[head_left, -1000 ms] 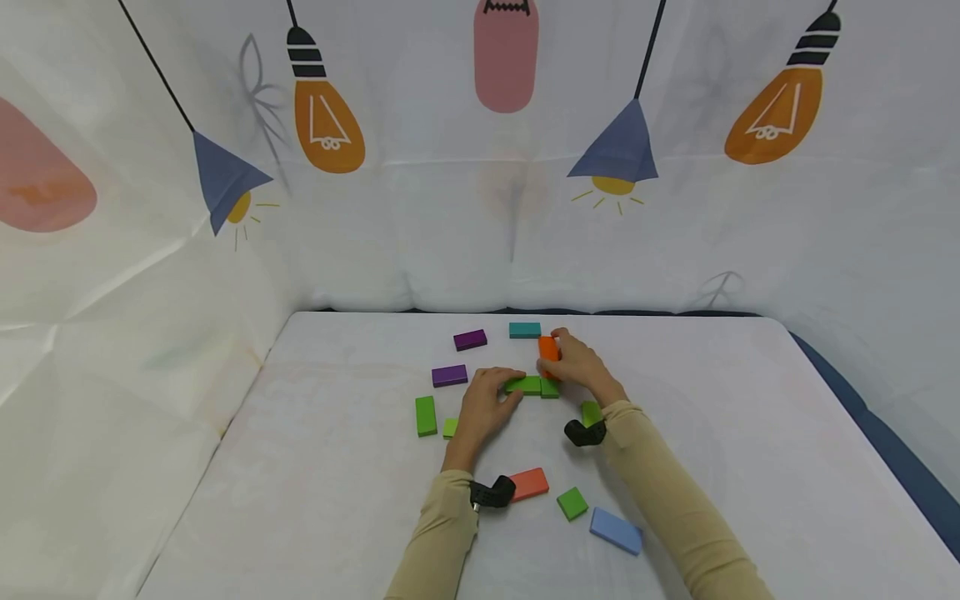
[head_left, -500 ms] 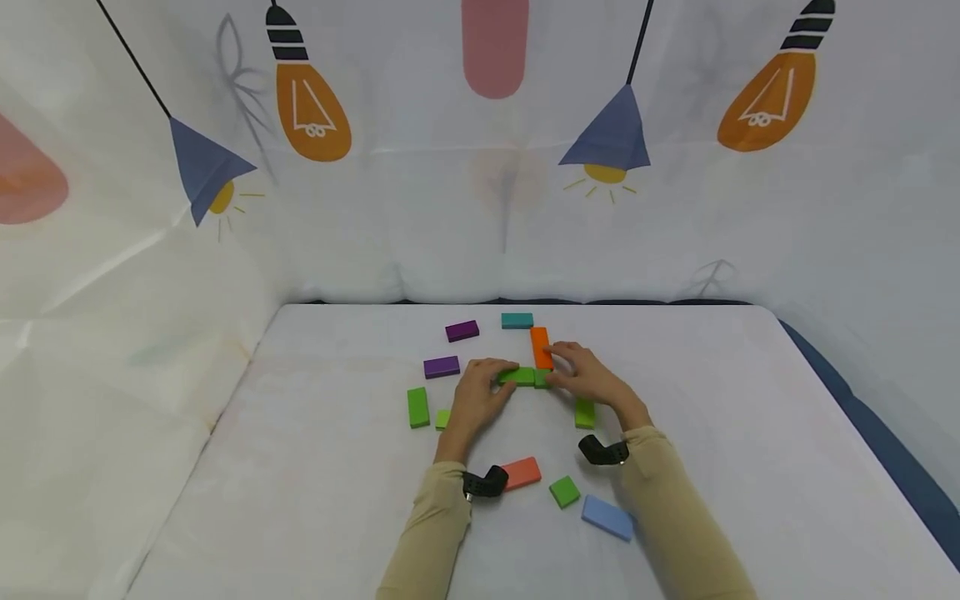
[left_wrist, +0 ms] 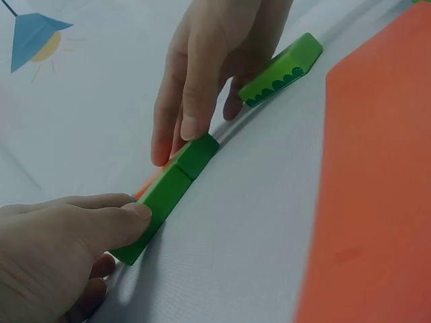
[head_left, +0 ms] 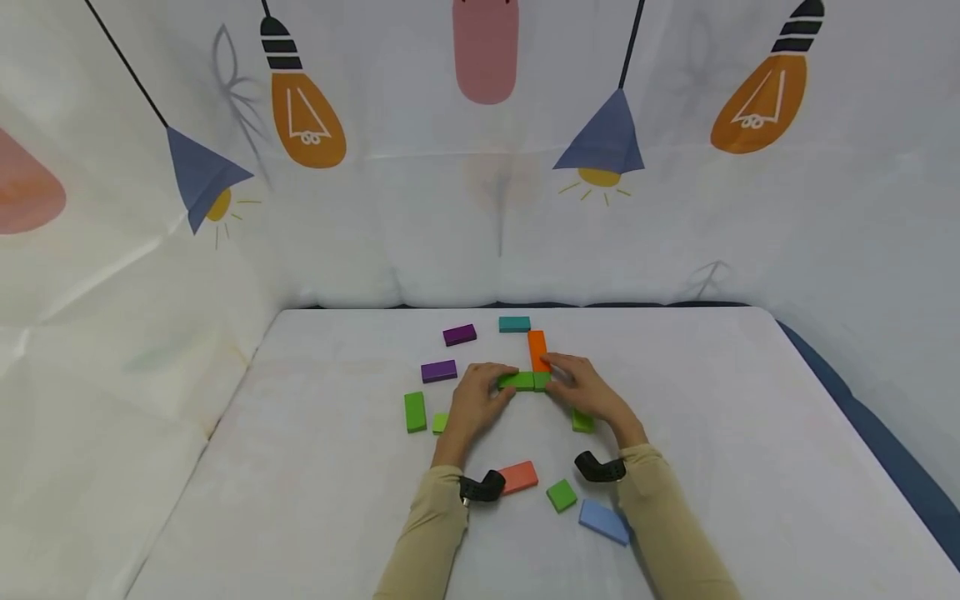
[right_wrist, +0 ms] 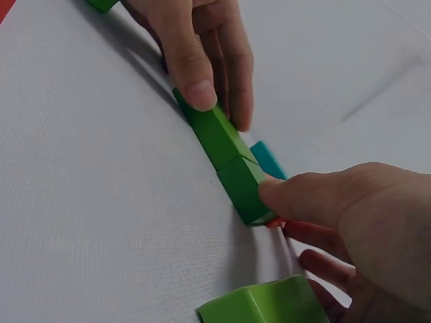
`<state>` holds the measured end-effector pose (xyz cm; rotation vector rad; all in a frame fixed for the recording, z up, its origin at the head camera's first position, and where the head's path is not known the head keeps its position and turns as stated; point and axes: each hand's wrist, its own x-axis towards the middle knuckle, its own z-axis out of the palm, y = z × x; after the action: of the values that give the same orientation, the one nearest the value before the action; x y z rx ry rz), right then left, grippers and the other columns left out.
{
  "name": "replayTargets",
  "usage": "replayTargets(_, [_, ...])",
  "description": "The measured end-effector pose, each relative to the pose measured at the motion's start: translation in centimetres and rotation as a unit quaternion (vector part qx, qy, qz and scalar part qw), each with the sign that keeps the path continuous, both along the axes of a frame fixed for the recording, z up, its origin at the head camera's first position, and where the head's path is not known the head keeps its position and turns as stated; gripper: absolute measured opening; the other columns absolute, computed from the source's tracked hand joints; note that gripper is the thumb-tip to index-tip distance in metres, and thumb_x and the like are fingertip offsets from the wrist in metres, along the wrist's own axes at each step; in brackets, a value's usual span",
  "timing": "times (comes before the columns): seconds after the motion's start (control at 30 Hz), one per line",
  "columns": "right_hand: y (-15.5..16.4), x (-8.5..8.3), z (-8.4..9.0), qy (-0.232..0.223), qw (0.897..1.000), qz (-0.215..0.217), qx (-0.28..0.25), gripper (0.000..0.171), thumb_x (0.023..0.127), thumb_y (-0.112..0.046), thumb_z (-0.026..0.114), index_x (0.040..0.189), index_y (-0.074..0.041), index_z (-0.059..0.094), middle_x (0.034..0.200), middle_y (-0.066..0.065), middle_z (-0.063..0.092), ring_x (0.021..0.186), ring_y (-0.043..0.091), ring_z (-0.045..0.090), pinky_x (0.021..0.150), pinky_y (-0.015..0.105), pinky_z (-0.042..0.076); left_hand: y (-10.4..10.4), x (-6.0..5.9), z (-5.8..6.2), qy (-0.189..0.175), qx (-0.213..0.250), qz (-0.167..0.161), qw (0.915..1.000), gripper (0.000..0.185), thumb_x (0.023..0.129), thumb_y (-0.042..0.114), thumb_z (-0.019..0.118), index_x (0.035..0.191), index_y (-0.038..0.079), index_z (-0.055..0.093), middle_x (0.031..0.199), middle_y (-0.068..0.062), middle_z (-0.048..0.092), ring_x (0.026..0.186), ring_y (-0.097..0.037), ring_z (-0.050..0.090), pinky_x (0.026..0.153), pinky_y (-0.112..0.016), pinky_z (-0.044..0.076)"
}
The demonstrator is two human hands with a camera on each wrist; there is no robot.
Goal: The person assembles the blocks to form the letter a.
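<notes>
Head view: Two green blocks, a long green block (head_left: 516, 381) and a short green block (head_left: 542, 381), lay end to end at the centre of the table (head_left: 750, 433). An orange block (head_left: 537, 350) lay at 12 o'clock of the short one, apparently touching it. By judgement, the green row was joined and the orange piece set against it. Loose pieces remained unplaced: two purple blocks (head_left: 439, 371) at 10 o'clock, a teal block (head_left: 514, 324) at 12 o'clock, a green upright-lying block (head_left: 415, 412) at 8 o'clock, a salmon block (head_left: 518, 477), a small green square (head_left: 561, 495) and a blue block (head_left: 603, 522) at 6 o'clock. The left hand (head_left: 477, 402) rested palm down with its fingertips on the long block's 9 o'clock end. The right hand (head_left: 588, 392) lay likewise at the 3 o'clock end.

Left wrist view: The left thumb (left_wrist: 101, 222) pressed the near end of the long green block (left_wrist: 156, 202). The right hand's fingers (left_wrist: 195, 87), straight and held together, touched the short green block (left_wrist: 199, 153).

Right wrist view: The right thumb (right_wrist: 296, 198) pressed the short green block (right_wrist: 244, 185). The left hand's fingers (right_wrist: 202, 54), close together, bore on the long green block (right_wrist: 214, 134). Neither hand curled round a block
</notes>
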<state>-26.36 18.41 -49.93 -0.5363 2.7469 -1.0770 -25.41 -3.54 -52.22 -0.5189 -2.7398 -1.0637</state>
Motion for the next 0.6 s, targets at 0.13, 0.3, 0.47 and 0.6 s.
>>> replayTargets(0.13, [-0.06,0.23,-0.23,-0.001,1.0,-0.002,-0.012,0.049,0.088,-0.024,0.053,0.134,-0.016,0.038,0.141,0.007,0.035,0.129,0.031,0.025,0.102,0.055,0.024,-0.03,0.09,0.07,0.005,-0.002,-0.002,1.0,0.03,0.082,0.028,0.062,0.111,0.029,0.06,0.114,0.009,0.059,0.11,-0.014,0.047,0.091,-0.036,0.041])
replayTargets(0.3, [-0.18,0.57,-0.53,-0.003,1.0,-0.014,-0.02,0.049,0.089,-0.025,0.052,0.135,-0.02,0.036,0.142,0.004,0.032,0.131,0.03,0.021,0.102,0.056,0.022,-0.02,0.17,0.26,-0.002,-0.005,-0.005,1.0,0.03,0.082,0.029,0.062,0.112,0.03,0.059,0.114,0.011,0.059,0.11,-0.012,0.046,0.091,-0.034,0.041])
replayTargets(0.47, [-0.29,0.64,-0.63,0.0,1.0,-0.019,-0.019,0.048,0.089,-0.025,0.051,0.135,-0.021,0.036,0.143,0.003,0.032,0.132,0.029,0.019,0.102,0.057,0.021,-0.01,0.17,0.32,0.005,-0.004,-0.008,0.9999,0.031,0.082,0.027,0.063,0.112,0.028,0.059,0.114,0.009,0.059,0.11,-0.013,0.047,0.091,-0.035,0.041])
replayTargets(0.6, [-0.12,0.68,-0.96,-0.004,0.999,-0.025,-0.024,0.048,0.089,-0.026,0.051,0.135,-0.024,0.036,0.143,0.001,0.032,0.133,0.028,0.018,0.102,0.058,0.02,0.05,0.27,0.29,0.002,-0.003,-0.014,0.9999,0.032,0.082,0.028,0.063,0.114,0.027,0.058,0.116,0.009,0.058,0.111,-0.013,0.046,0.092,-0.036,0.04])
